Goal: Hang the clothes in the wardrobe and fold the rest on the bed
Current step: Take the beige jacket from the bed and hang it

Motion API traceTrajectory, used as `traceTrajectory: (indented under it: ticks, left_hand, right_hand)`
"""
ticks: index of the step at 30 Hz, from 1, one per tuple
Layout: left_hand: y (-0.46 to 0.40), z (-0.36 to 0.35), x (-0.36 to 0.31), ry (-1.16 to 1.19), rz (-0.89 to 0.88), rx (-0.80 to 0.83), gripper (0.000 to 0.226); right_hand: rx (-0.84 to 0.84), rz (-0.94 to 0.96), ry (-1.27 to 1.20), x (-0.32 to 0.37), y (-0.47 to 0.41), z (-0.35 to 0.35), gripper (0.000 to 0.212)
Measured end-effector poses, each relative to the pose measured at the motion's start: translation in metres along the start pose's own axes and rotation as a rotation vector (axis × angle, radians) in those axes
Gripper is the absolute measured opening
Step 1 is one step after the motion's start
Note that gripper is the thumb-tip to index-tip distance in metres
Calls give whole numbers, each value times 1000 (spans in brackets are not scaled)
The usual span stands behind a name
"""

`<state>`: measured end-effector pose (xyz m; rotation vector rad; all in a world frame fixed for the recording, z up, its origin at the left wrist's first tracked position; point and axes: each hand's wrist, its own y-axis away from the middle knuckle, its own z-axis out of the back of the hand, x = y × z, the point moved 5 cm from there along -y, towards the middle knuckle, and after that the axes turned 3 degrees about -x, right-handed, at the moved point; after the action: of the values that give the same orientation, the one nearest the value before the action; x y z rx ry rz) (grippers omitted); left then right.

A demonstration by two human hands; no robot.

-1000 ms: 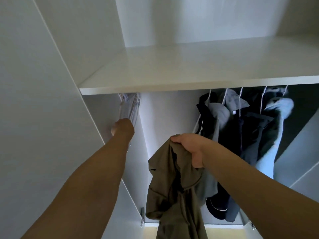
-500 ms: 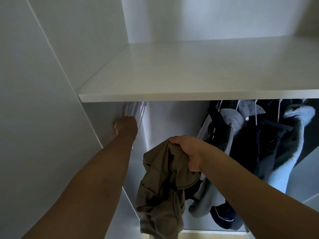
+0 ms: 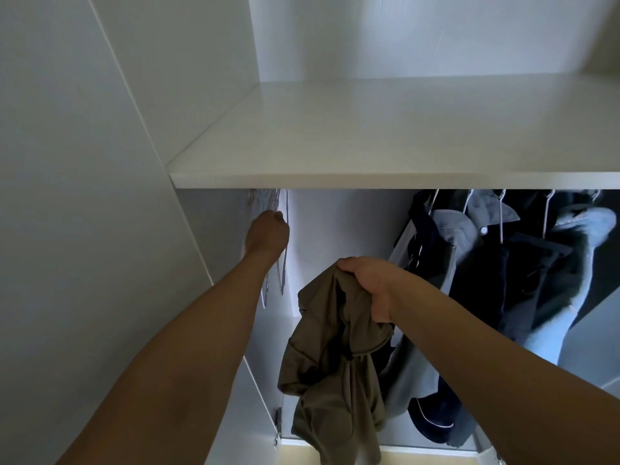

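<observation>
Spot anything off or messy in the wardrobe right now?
Nothing damaged or spilled. The only untidy thing is the olive shirt, bunched in the right hand, not yet on a hanger. The left hand is at the empty hangers; the hung clothes look orderly.

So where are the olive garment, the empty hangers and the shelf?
olive garment [image 3: 322, 357], head view, on its bunched middle folds.
empty hangers [image 3: 283, 270], head view, on a wire below the left hand.
shelf [image 3: 385, 180], head view, on its front edge.
</observation>
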<state>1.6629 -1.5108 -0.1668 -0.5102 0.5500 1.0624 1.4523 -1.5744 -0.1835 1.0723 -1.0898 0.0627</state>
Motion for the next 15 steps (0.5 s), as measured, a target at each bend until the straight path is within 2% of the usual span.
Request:
traceTrajectory:
  ticks: [4,8,15]
  left_hand:
    - [32,10,-8,65,-71,-32,39]
    - [93,25,-4,140,-124,-18,36]
    - [220,83,-13,-88,-169,101,37]
  right_hand:
    - [-33,63,60,-5,-2,7,62]
    - [-9,109,122,-9,12,20,56]
    - [-20,226,183,-25,43,50,43]
